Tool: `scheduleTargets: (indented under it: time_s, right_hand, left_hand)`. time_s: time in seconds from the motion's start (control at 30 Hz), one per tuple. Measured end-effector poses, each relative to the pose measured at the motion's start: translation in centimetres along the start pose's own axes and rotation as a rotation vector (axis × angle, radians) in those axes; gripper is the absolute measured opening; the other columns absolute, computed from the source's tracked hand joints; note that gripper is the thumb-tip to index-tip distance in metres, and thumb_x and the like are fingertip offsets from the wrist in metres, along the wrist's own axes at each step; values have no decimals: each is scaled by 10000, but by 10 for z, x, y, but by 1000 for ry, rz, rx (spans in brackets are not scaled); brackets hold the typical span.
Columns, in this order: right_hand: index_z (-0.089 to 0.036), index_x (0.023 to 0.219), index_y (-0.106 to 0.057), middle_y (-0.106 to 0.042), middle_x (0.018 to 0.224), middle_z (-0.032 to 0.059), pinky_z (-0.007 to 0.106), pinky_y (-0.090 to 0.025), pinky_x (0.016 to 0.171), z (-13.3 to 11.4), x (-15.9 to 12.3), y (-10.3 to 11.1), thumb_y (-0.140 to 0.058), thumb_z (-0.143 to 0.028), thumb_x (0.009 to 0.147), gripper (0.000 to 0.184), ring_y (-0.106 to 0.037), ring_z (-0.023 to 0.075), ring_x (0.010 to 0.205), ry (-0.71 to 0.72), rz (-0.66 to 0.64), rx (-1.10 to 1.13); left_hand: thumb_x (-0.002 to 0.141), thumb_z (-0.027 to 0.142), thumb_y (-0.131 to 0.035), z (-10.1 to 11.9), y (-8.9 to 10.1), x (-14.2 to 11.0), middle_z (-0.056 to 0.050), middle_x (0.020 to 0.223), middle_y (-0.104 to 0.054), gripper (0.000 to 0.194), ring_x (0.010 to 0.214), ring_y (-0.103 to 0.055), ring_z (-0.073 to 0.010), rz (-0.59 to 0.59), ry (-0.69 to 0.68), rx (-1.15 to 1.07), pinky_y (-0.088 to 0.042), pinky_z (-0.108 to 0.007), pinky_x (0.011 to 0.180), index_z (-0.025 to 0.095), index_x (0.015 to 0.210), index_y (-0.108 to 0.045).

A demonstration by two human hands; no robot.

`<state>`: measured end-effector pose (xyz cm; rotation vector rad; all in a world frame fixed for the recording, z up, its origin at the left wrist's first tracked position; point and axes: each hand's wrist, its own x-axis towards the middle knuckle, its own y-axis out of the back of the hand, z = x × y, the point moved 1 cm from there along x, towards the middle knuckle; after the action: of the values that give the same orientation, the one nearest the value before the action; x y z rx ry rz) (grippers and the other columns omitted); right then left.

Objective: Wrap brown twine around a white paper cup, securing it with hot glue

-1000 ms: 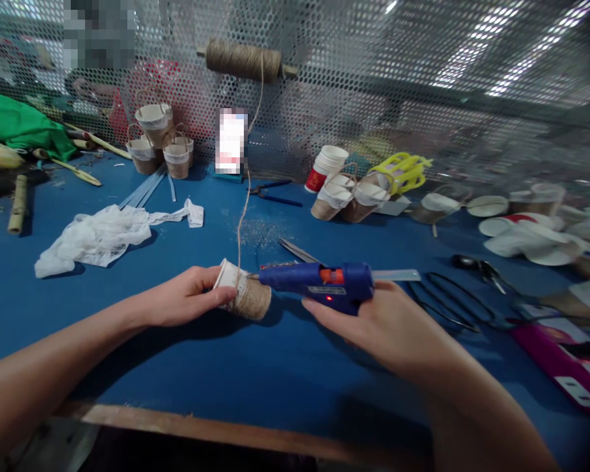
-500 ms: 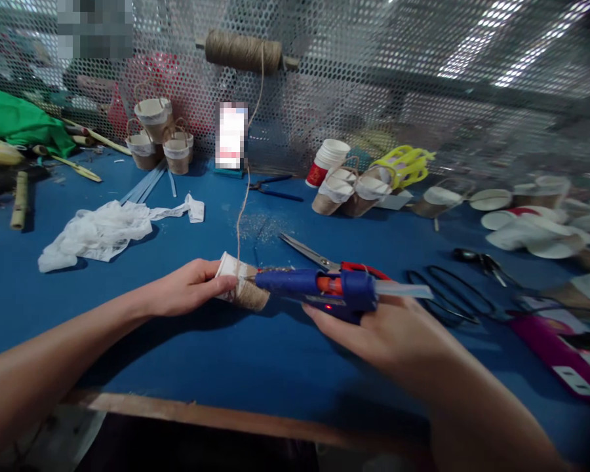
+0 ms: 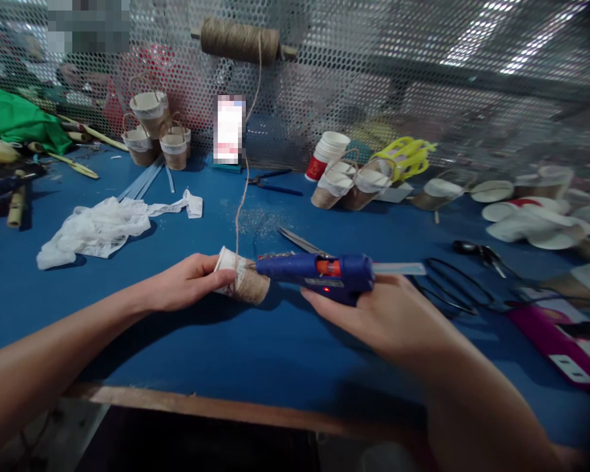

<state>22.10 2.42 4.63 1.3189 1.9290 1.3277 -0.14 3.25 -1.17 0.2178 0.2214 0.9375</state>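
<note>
A paper cup [image 3: 250, 284], its lower part wrapped in brown twine, lies tilted in the grip of my left hand [image 3: 196, 282] at the white rim end. My right hand [image 3: 373, 305] is closed around a blue hot glue gun [image 3: 295, 269], its red light lit and a clear glue stick poking out at the back. The gun's nozzle is at the side of the cup, by the edge of the wrapping; whether it touches is hard to tell. Twine [image 3: 238, 219] runs from the cup up to a spool [image 3: 239, 40] on the mesh. Scissors [image 3: 299, 241] lie partly hidden behind the gun.
White lace fabric [image 3: 96, 229] lies at left, with finished twine cups [image 3: 150, 111] stacked behind. A phone [image 3: 229, 131] stands against the mesh near pliers [image 3: 275, 185]. More cups [image 3: 332, 187] stand back right. A purple power strip [image 3: 545, 344] and a black cable [image 3: 452, 288] lie right.
The view has shifted slightly, so most things sit a little higher in the picture. Both hands keep their hold, with the glue gun's nozzle still at the cup.
</note>
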Motion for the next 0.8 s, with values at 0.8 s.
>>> scheduleTargets:
  time_s: [0.8]
  right_hand:
    - [-208,703,-683,-437,395,-4,272,-248,420,6,-14,-4,-300,-14,789,438,-370,117,379,831,209,-582]
  left_hand:
    - [870,322,-405,-6,0,6,-119,1134,-614,394,1022,-558,-227,33,48,-99,-381,-372,940,79,1139,-558]
